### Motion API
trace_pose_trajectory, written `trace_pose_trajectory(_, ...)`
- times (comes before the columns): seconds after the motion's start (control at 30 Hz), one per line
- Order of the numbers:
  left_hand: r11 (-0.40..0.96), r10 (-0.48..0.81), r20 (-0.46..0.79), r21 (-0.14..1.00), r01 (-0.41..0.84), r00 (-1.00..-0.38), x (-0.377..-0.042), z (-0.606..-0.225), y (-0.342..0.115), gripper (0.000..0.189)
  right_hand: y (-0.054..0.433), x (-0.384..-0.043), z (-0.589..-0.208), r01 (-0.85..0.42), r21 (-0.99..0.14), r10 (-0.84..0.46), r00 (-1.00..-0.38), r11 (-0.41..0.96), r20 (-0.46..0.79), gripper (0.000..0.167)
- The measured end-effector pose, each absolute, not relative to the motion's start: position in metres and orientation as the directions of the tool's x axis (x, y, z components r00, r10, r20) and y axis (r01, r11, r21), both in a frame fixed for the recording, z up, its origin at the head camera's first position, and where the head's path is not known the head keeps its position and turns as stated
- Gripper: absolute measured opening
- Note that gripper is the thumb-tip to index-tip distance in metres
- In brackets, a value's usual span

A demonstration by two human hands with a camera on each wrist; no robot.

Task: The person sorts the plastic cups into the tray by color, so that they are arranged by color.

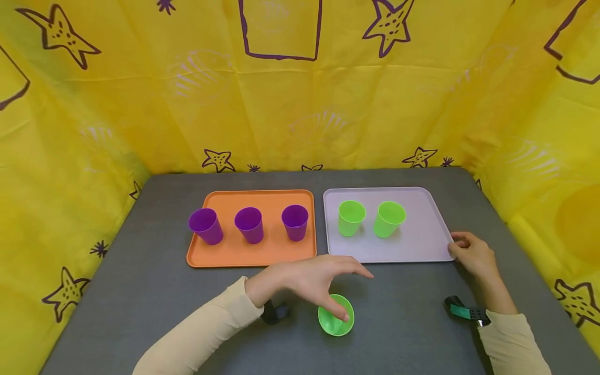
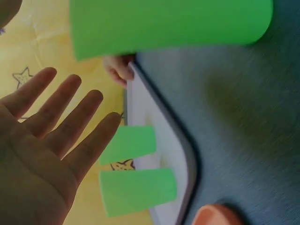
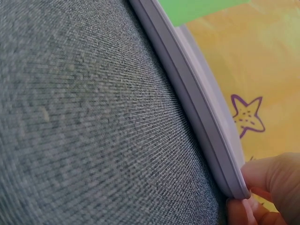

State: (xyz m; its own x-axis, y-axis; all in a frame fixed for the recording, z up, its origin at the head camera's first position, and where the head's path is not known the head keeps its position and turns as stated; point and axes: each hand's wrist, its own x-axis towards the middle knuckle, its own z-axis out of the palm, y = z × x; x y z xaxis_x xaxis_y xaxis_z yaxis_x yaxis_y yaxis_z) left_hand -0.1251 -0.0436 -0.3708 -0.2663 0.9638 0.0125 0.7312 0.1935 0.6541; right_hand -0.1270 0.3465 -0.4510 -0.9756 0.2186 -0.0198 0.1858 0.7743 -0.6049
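A green cup [image 1: 334, 329] stands upright near the front of the table. Over it reaches my left hand [image 1: 311, 281], fingers outstretched and apart, the thumb overlapping the cup's mouth in the head view. In the left wrist view, straight fingers [image 2: 91, 133] show beside the cup's green side [image 2: 173, 23], not wrapped around it. My right hand [image 1: 478, 258] pinches the near right corner of the lilac tray [image 1: 426, 229], thumb above and fingertips below the rim in the right wrist view. Two green cups, one left [image 1: 351, 221] and one right [image 1: 388, 221], stand upright on that tray.
Left of the lilac tray lies an orange tray [image 1: 267, 255] with three purple cups: left [image 1: 208, 227], middle [image 1: 250, 227] and right [image 1: 295, 224]. The left one overlaps the tray's left rim in view. Yellow patterned cloth [image 1: 281, 120] encloses the grey table [image 1: 154, 250] behind and at the sides.
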Motion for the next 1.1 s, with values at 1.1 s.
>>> trace_pose_trajectory(1.1, 0.181, 0.956, 0.054, 0.664, 0.725, -0.288, -0.098, -0.400, -0.073, 0.066, 0.350, -0.129, -0.456, 0.204, -0.600, 0.229, -0.973, 0.774, -0.035, 0.039)
